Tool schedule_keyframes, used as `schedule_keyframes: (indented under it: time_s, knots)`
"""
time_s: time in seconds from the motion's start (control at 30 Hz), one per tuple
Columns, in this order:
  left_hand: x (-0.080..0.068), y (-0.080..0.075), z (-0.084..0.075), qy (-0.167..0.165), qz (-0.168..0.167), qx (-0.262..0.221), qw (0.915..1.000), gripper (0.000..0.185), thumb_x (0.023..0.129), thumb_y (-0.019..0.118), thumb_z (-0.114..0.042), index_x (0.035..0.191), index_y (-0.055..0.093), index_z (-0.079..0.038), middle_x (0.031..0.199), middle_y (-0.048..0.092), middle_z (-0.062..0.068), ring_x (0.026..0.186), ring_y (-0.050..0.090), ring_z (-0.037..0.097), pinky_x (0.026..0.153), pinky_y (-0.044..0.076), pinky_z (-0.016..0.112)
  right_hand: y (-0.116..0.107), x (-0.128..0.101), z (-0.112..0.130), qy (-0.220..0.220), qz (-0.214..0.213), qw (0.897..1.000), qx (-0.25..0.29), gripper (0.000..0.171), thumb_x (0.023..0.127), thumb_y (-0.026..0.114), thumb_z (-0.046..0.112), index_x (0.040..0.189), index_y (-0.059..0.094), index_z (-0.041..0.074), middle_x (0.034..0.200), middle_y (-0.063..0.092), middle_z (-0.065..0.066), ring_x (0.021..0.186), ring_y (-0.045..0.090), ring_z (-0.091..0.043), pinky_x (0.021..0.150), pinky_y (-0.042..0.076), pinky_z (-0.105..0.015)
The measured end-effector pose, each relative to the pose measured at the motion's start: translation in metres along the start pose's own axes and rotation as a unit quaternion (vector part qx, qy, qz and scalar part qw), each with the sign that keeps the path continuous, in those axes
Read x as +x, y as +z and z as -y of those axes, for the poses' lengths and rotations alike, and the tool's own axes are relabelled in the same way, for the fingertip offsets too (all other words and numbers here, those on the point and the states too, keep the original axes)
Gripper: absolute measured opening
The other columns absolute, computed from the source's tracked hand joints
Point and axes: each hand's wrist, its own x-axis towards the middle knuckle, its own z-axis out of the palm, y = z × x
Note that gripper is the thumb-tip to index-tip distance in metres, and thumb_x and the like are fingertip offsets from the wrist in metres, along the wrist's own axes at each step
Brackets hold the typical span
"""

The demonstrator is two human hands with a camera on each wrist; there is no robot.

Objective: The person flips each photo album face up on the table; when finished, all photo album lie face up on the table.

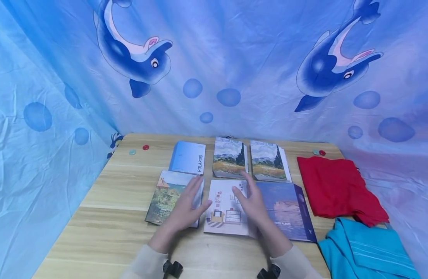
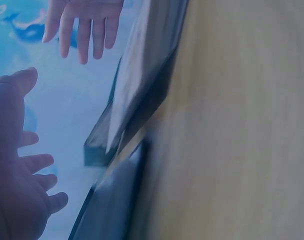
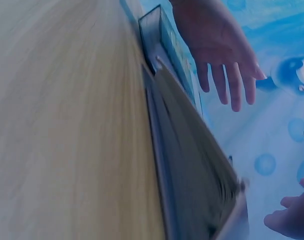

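Six photo albums lie in two rows on the wooden table point(image 1: 112, 217). My left hand point(image 1: 191, 197) hovers with straight fingers over the right part of the garden-cover album point(image 1: 166, 195). Fingers spread, my right hand point(image 1: 248, 197) hangs where the white room-drawing album point(image 1: 224, 211) meets the blue "PHOTO ALBUM" one point(image 1: 288, 213). Neither hand holds anything. The left wrist view has my left hand point(image 2: 22, 195) and right hand point(image 2: 84, 27) raised clear of the album edges point(image 2: 137, 100). In the right wrist view the left hand point(image 3: 217, 45) is lifted off the album point(image 3: 192, 165).
In the back row lie a blue "POLAROID" album point(image 1: 188, 157) and two landscape-cover albums point(image 1: 230, 157) point(image 1: 269, 161). A red cloth point(image 1: 339, 190) and a teal cloth point(image 1: 363, 252) sit at the right. Small round tokens point(image 1: 145, 147) point(image 1: 322, 152) lie near the back corners. A dolphin-print curtain surrounds the table.
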Motion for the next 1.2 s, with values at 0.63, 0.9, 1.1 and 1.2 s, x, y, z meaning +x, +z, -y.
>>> schedule_keyframes:
  time_s: [0.63,0.9,1.1,1.2]
  knots:
    - [-0.009,0.05,-0.024,-0.008,0.067,-0.006,0.9977,0.091,0.088,0.068,-0.06,0.157,0.037,-0.01,0.166,0.022,0.015,0.154,0.009,0.036,0.121,0.007,0.061,-0.017,-0.033,-0.019,0.08,-0.01,0.995,0.054,0.067,0.099,0.066,0.016,0.155,0.033,0.001,0.16,0.033,-0.023,0.149,0.028,-0.035,0.121,0.024,-0.046]
    - [-0.016,0.062,-0.025,0.002,0.136,0.055,0.9891,0.123,0.064,0.083,-0.071,0.159,0.033,-0.012,0.168,0.007,0.018,0.154,-0.001,0.036,0.122,0.001,0.058,-0.01,-0.042,-0.024,0.098,0.009,0.995,0.034,0.069,0.099,0.066,0.026,0.156,0.034,0.006,0.164,0.028,-0.016,0.153,0.019,-0.032,0.124,0.013,-0.048]
    - [-0.019,0.061,-0.028,0.011,0.141,0.094,0.9855,0.117,0.071,0.079,-0.069,0.16,0.03,-0.009,0.167,0.007,0.02,0.154,0.001,0.039,0.123,0.006,0.056,-0.01,-0.042,-0.027,0.107,0.005,0.994,0.036,0.066,0.101,0.064,0.029,0.156,0.035,0.006,0.164,0.028,-0.016,0.152,0.021,-0.032,0.124,0.014,-0.048]
    - [-0.021,0.06,-0.029,0.006,0.145,0.106,0.9838,0.113,0.078,0.073,-0.07,0.16,0.027,-0.008,0.167,0.006,0.021,0.153,0.001,0.042,0.123,0.008,0.056,-0.011,-0.043,-0.027,0.111,-0.002,0.994,0.017,0.064,0.102,0.062,0.031,0.156,0.036,0.007,0.162,0.032,-0.015,0.151,0.024,-0.031,0.124,0.016,-0.048]
